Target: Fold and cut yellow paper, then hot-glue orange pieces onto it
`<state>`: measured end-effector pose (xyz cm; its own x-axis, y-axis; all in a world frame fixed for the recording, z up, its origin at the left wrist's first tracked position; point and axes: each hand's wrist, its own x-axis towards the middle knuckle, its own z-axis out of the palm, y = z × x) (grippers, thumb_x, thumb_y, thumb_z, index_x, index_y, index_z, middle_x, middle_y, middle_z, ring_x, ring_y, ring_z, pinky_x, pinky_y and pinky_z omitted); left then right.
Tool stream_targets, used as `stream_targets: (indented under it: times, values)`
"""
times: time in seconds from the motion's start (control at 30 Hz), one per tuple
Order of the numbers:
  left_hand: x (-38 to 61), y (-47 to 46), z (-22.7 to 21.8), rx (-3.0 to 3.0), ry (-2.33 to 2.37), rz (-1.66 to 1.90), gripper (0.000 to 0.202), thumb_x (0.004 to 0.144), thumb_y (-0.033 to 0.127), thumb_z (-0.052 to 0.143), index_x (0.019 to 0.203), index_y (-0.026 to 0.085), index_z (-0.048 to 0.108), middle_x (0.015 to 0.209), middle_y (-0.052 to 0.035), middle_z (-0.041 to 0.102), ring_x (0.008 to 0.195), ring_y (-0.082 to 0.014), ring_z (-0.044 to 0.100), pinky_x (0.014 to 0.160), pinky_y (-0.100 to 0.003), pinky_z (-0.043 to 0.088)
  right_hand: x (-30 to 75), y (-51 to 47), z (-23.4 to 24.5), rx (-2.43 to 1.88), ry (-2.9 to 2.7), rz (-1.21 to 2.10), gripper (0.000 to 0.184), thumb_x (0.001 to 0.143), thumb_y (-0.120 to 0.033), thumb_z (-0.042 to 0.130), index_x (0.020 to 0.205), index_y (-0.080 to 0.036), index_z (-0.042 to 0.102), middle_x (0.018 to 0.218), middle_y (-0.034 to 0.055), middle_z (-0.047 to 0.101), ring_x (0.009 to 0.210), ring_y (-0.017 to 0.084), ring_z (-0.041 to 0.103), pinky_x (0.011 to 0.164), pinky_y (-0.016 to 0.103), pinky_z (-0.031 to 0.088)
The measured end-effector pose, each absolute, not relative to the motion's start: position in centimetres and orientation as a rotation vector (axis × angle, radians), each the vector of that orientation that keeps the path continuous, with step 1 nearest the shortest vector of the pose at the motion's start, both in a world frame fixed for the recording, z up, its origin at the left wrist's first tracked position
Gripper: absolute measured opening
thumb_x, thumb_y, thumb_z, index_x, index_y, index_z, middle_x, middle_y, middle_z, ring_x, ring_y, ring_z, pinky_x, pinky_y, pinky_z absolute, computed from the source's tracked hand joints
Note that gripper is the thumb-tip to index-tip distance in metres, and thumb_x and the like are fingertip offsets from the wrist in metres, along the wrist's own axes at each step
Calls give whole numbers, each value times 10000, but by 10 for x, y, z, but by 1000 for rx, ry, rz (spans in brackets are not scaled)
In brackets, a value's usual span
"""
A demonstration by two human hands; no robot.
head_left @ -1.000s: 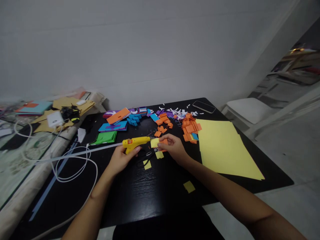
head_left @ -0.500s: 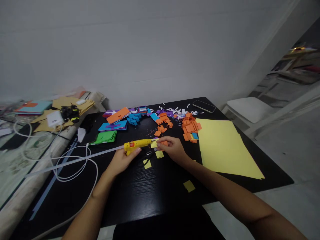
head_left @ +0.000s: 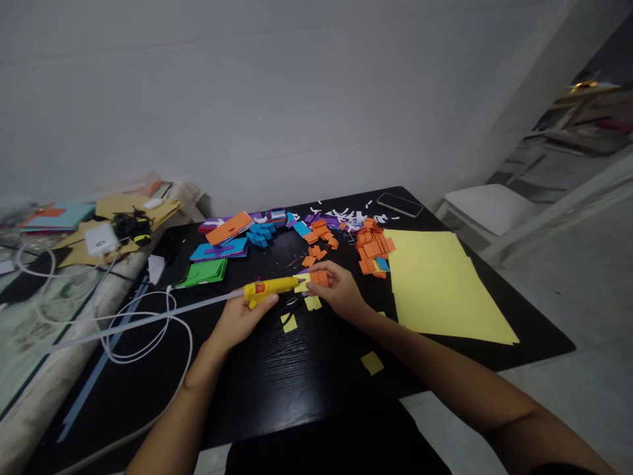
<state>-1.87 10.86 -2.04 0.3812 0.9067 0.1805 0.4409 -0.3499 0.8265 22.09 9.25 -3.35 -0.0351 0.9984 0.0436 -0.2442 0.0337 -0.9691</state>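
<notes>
The left hand (head_left: pixel 241 320) is closed around the grip of a yellow glue gun (head_left: pixel 270 288), which lies nearly level just above the black table (head_left: pixel 297 382) with its nozzle pointing toward the right hand. A translucent glue stick (head_left: pixel 148 318) projects from the rear of the gun and runs out to the left. The right hand (head_left: pixel 337 290) pinches a small orange and yellow paper piece (head_left: pixel 313 280) between thumb and fingers, holding it at the nozzle tip; whether the nozzle touches the paper cannot be determined. Directly below the gun, small yellow squares (head_left: pixel 289 322) lie flat on the table, with scissors (head_left: pixel 291 305) partly hidden between the hands. Beyond the right hand is a scattered heap of orange paper pieces (head_left: pixel 373 249), and to its right a large yellow sheet (head_left: pixel 440 284) lies flat. Green, blue and purple paper stacks (head_left: pixel 217 254) sit beyond the left hand. A white cable (head_left: pixel 148 330) loops across the left part of the table, and a phone (head_left: pixel 399 204) lies at the far edge.
</notes>
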Motion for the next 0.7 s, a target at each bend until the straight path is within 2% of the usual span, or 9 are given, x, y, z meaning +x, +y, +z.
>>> stream_targets:
  times: [0.2,0.47,0.7]
  values:
    - [-18,108,-21,1965,1178,826,466,904,512,618,1164,150,753,1135,-103,757,1015,-274,717,959,-374,566,220,94,-37,-969,-1080,1324,341,671,-267,785,977,-197,652,925,29,716,833,219,723,787,374,630]
    - [-16,107,-17,1934,1217,812,525,882,570,619,1159,145,755,1140,-100,759,1024,-294,719,958,-398,572,221,94,-37,-968,-1076,1303,308,680,-247,773,960,-197,653,890,25,706,784,206,716,778,367,628]
    - [-18,109,-19,1892,1282,824,536,861,597,631,1122,149,768,1088,-94,773,970,-285,735,880,-366,599,225,97,-35,-990,-1092,1247,289,691,-248,753,953,-200,638,821,16,717,710,207,719,688,351,611]
